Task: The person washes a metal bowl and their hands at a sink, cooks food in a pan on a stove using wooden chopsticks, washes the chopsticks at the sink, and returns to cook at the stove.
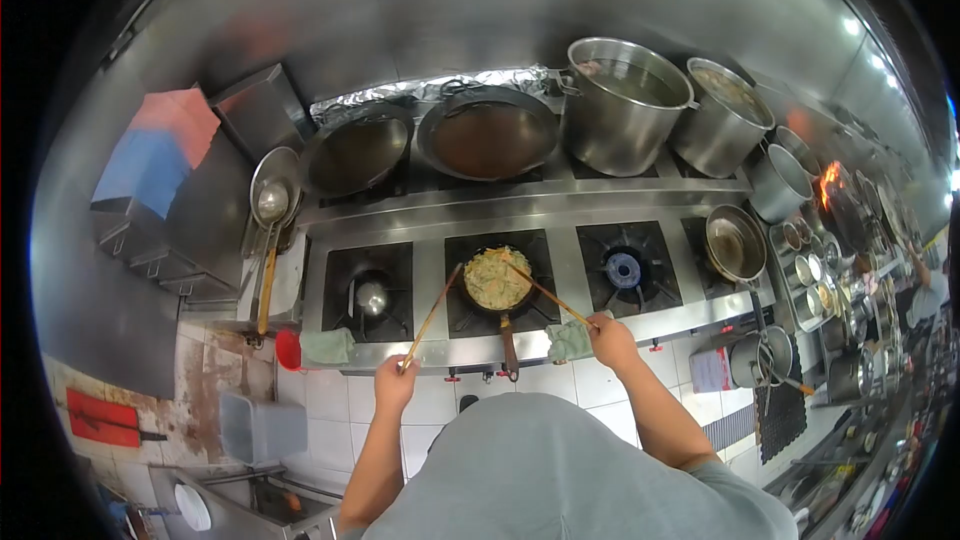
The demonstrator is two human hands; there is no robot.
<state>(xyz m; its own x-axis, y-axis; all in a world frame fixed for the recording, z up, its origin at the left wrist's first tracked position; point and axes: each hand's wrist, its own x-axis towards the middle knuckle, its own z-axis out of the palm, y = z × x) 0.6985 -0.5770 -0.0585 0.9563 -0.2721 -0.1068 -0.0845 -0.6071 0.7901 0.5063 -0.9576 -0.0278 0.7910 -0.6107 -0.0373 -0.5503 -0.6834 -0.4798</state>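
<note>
A dark frying pan with a wooden handle (509, 342) sits on the middle front burner. Pale yellow, shredded-looking food (492, 278) with orange bits fills it. My left hand (394, 385) is closed around the lower end of a wooden chopstick (432, 318), whose tip reaches the pan's left rim. Closed on a second wooden chopstick (550, 297) is my right hand (612, 342); that tip lies over the food from the right. Neither hand touches the pan handle. A folded green cloth (570, 341) lies on the stove edge beside my right hand.
Two woks (487, 140) and two tall stockpots (625, 110) stand along the back. A blue flame (623, 270) burns on the burner to the right. Another green cloth (327, 347) and a red container (288, 349) are at the left edge. Flames rise (830, 183) far right, near a person (930, 295).
</note>
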